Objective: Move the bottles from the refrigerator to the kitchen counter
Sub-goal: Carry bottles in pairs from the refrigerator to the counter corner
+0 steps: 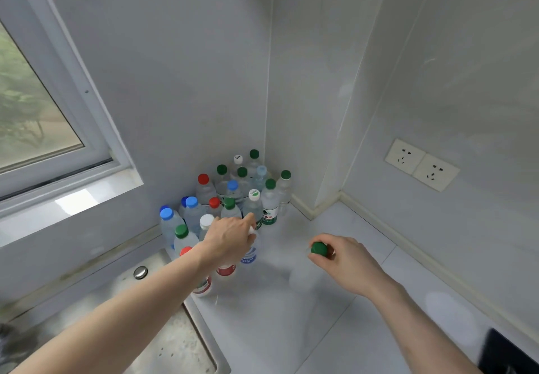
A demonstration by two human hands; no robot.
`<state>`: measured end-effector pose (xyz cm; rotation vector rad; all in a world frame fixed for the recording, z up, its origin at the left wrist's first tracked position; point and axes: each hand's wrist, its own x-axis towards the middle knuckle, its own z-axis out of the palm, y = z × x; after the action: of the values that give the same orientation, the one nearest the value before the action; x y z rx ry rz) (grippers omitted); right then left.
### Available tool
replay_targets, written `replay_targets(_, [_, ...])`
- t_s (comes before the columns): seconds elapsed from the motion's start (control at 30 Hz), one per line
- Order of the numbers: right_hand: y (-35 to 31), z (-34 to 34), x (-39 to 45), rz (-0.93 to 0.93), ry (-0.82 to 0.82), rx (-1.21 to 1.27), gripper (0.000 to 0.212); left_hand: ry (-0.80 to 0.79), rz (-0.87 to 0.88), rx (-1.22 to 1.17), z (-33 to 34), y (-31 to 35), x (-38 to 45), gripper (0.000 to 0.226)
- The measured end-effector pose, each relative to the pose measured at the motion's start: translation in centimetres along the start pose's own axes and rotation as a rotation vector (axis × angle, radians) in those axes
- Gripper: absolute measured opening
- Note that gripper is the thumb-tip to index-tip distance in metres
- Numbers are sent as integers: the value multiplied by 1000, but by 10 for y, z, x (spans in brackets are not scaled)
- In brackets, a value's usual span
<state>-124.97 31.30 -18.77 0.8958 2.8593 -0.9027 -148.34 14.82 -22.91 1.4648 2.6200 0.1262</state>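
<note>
Several clear plastic bottles with green, blue, red and white caps stand clustered in the far corner of the white counter. My left hand grips the top of a white-capped bottle with a blue label at the front of the cluster. My right hand holds a clear bottle by its neck, just under its green cap; this green-capped bottle is blurred and stands apart, to the right of the cluster. The refrigerator is out of view.
A sink with a metal button lies at the lower left, below a window. Two wall sockets sit on the right wall. A dark object shows at the counter's lower right.
</note>
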Motion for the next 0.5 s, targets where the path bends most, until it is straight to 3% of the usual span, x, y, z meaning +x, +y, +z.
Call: replay_targets(0.5, [-13, 16, 81, -60, -57, -28, 10, -95, -94, 19, 13, -20, 43, 30])
